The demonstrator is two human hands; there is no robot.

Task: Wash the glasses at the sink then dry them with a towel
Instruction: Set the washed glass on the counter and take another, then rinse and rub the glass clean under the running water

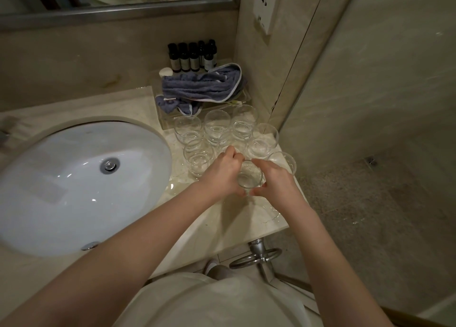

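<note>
- Both hands were around one clear glass [249, 177] on the stone counter [222, 218], to the right of the sink [74, 186].
- The left hand [223, 172] held the glass on its left side, with curled fingers on the rim and the thumb low at the front.
- The right hand [275, 179] held the other side the same way — fingers bent over the rim, thumb down near the bottom.
- The thumbs were close together in front of the glass; I could not tell if they touched.
- The glass stood the right way up, open at the top.
- More glasses [217, 126] stood in a bunch just behind the hands, close together.
- One glass [283, 161] stood just right of the right hand, near the counter's edge.
- A blue-gray towel [202, 84] lay in a heap on a clear tray [243, 99] behind the glasses.
- Small dark bottles [192, 56] stood in a row by the wall, behind the towel.
- The counter looked wet near the hands — little shiny puddles.
</note>
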